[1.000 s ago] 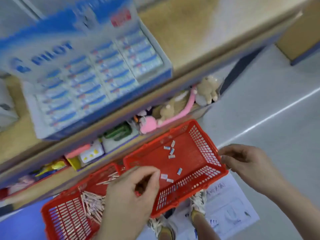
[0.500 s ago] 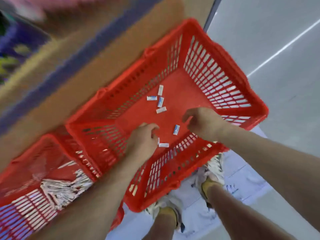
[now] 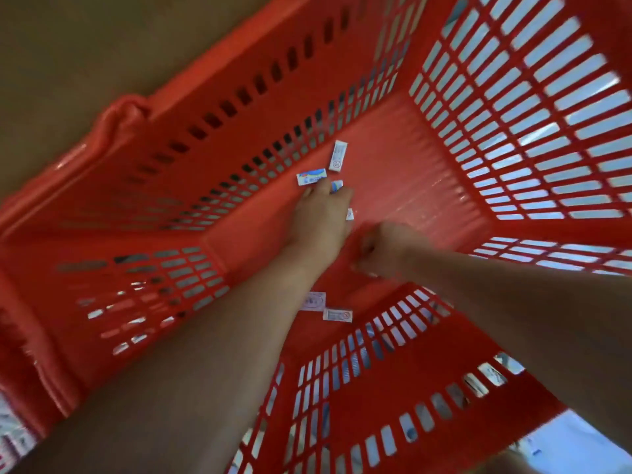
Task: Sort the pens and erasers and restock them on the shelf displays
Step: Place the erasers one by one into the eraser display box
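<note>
Both hands are deep in the red basket [image 3: 205,138], gathering erasers from its floor. The left hand [image 3: 319,220] has its fingers on the eraser [image 3: 337,185] near the far wall; grip unclear. The right hand [image 3: 379,249] is clenched, contents hidden. Better to pinch each eraser by its long sides. I count six erasers visible, no pens.

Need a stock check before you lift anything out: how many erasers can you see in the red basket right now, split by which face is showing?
Colourful blue label up: 2
White printed side up: 3
Mostly hidden by the left hand, face unclear: 1
Total visible in the red basket: 6
</note>
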`<state>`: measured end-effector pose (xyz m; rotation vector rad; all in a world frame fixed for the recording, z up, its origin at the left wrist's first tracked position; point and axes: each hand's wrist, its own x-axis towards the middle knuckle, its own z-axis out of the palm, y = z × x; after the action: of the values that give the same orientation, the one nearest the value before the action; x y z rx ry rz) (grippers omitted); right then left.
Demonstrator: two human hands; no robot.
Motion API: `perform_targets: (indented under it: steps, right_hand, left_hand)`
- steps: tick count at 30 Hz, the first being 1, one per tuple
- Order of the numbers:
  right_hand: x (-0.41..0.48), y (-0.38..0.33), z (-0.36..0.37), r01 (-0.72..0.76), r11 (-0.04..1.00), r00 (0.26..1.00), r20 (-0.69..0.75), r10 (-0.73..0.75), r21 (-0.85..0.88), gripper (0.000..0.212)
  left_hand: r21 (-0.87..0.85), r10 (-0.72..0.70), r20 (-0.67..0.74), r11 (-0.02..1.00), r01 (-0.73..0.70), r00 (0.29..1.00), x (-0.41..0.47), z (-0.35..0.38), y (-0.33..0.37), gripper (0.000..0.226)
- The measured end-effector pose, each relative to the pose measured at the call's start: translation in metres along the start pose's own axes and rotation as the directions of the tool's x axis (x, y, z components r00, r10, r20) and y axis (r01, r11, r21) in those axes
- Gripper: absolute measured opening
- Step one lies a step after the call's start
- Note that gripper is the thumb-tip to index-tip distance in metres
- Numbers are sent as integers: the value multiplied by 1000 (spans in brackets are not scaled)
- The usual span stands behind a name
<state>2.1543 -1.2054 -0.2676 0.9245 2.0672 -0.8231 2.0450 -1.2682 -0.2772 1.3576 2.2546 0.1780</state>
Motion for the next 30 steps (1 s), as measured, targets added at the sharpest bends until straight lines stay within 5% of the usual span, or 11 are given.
perform_targets:
  steps: [4,7,9,14,17,19,22,24,27,30]
  right_hand:
    - [17,-6,-30,18,930,967,-242,77,366,14]
    - [34,-21,-52,104,920,922,-383,53,377,10]
    - [42,-31,-64,198,924,899,-436,-38,327,33]
    - [61,-19,-61,203,975,902,-403,-151,89,33]
    - [58,-5,-49,208,976,886,-434,-162,60,27]
    - [54,2,-47,187,979,893,-430,-134,83,23]
    - [41,5,-53,183,931,943,-324,-75,315,23]
    - [19,1,-61,93,830,984,-177,6,550,25]
    - [-30,-11,-81,-129,379,992,124,38,916,30]
    - [-90,-24,-107,-171,87,980,179,-92,981,19]
  left_hand:
    - [-243,-109,-91,966,84,990,-12,-17,-11,28]
    - [-437,-277,-153,880,187,949,-16,-27,-27,15]
    - [-511,-372,-100,815,273,923,-14,-29,-35,24]
    - [-632,-441,72,674,383,895,-7,-30,-32,23]
    - [-489,-384,-21,809,325,923,5,-27,-28,31]
    - [-350,-355,-88,886,304,931,11,-27,-26,43]
    - [-500,-427,-87,800,331,900,5,-36,-14,25]
    - [-707,-498,86,580,405,863,-8,-49,2,9]
    - [-854,-469,378,158,496,798,-30,-79,30,27]
    - [-872,-397,461,-36,488,794,-52,-125,63,33]
